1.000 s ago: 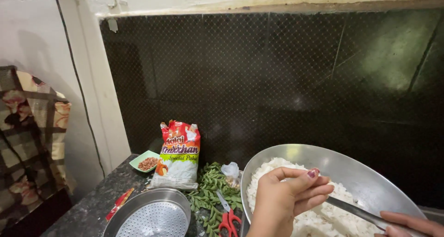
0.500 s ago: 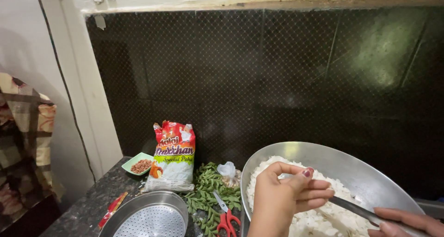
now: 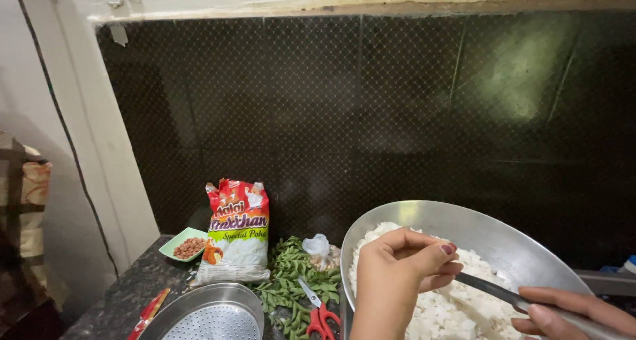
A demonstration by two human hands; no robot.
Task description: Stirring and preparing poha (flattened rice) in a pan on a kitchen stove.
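The steel bowl (image 3: 464,227), wide and shallow, sits at the lower right of the dark stone counter (image 3: 119,300) and is heaped with white flattened rice (image 3: 457,307). Farthest left of the bowl, a red packet (image 3: 150,310) lies flat at the counter's front edge, beside a perforated steel strainer (image 3: 209,317). Behind the strainer a small green dish of peanuts (image 3: 184,244) touches a printed red, white and green bag of flattened rice (image 3: 236,234) that stands against the black tiled wall (image 3: 397,114). Between bag and bowl lie green curry leaves (image 3: 288,280), red-handled scissors (image 3: 318,313) on top of them, and a knotted clear plastic pouch (image 3: 320,247). Over the bowl's left part the left hand (image 3: 397,280) hovers with fingers curled and thumb pinched to them; whether it grips anything cannot be told. At the bowl's right rim the right hand (image 3: 570,310) is closed around the handle of a steel spoon (image 3: 493,290) that points into the rice.
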